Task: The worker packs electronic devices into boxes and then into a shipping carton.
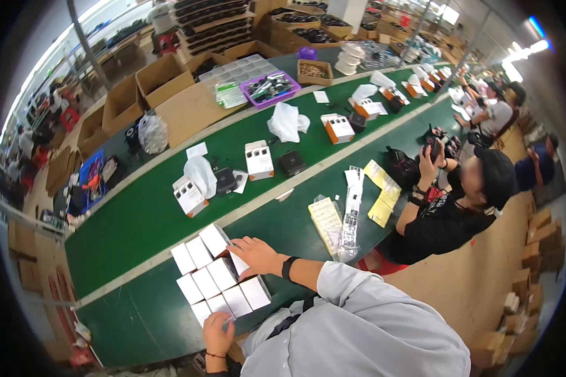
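A block of several small white boxes (202, 283) stands packed in rows on the green table in front of me. My right hand (256, 254), with a black band at the wrist, reaches over the block's far right side. Its fingers and thumb straddle one white box (237, 264) there. At the near end, my left hand (218, 333) has its fingertips against another white box (220, 305); thumb and finger are bent at its edge. The palm side of both hands is hidden.
Along the green conveyor belt (126, 220) stand open white-and-orange boxes (258, 159) with black devices (292, 163) and plastic bags. Yellow label sheets (326, 223) lie to the right, beside a seated co-worker (446, 213) in black. A purple tray (270, 88) sits beyond the belt.
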A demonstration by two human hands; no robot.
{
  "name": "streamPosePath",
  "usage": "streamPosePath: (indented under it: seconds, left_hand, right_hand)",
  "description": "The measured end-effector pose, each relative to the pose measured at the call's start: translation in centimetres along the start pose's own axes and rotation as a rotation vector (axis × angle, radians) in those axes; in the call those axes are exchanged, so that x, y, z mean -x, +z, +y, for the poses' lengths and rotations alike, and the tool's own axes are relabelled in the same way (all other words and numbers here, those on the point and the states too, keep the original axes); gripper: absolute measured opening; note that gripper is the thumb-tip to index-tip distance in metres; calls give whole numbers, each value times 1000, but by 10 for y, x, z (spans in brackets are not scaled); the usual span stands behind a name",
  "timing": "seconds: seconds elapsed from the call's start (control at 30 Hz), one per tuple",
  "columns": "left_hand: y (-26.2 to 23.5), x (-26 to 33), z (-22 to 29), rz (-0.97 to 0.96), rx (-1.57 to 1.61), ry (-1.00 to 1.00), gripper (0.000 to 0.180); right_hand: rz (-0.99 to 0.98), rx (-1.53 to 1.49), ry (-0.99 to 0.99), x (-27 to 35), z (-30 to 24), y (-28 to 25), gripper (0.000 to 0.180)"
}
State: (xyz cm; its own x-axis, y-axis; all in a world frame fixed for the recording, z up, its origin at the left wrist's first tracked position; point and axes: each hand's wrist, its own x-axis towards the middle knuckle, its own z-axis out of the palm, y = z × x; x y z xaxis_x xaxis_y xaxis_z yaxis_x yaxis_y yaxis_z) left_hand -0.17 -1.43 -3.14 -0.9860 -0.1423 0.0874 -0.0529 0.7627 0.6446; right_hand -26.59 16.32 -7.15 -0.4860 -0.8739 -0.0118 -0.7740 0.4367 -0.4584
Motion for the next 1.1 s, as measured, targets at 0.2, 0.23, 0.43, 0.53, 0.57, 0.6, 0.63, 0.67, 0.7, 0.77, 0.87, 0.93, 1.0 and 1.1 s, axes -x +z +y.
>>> streamPosePath:
  seconds: [0.2,0.23,0.43,0.53,0.57,0.6,0.63,0.67,0.7,0.77,0.87,0.93,1.0,1.1]
  left_hand:
    - [29,-40,22,-92,176,39,27]
    - [34,-48,28,-90,174,48,27]
    - [46,-106,102,-140,-122,195,84]
    - [41,-115,119,-95,-327,232,98]
    - [40,-116,124,-92,-318,249,98]
    - [35,-117,135,-60,-257,308,102]
    - [30,-116,144,-23,-196,354,106]
    - [28,-112,150,-8,-184,311,105]
    - [22,-109,152,-54,-118,265,101]
    - [5,-106,132,-370,56,113,110]
    - [-9,-75,95,-370,401,58,113]
    - [4,-85,87,-387,585,25,114]
    - [21,-93,84,-423,645,53,111]
    - [27,-92,79,-453,715,70,107]
  right_hand:
    - [-1,242,299,35,8,-16,82]
    - [-104,225,386,40,8,-21,81]
    - [134,-297,798,64,34,-37,78]
    - [-132,-1116,845,78,-3,-73,85]
    - [-154,-1291,873,85,-15,-77,88]
    - [-237,-1342,849,96,-11,-72,90]
    - [-332,-1386,815,105,-9,-68,91]
    - [-375,-1397,757,119,-9,-64,90]
    - [-424,-1398,685,126,-13,-66,89]
    - [-364,-1125,409,138,-27,-85,82]
    - [282,-360,-15,155,-60,-117,70]
    - [296,-318,-267,149,-74,-143,82]
    - [163,-355,-484,137,-75,-143,93]
    - [-36,-329,-534,134,-83,-147,89]
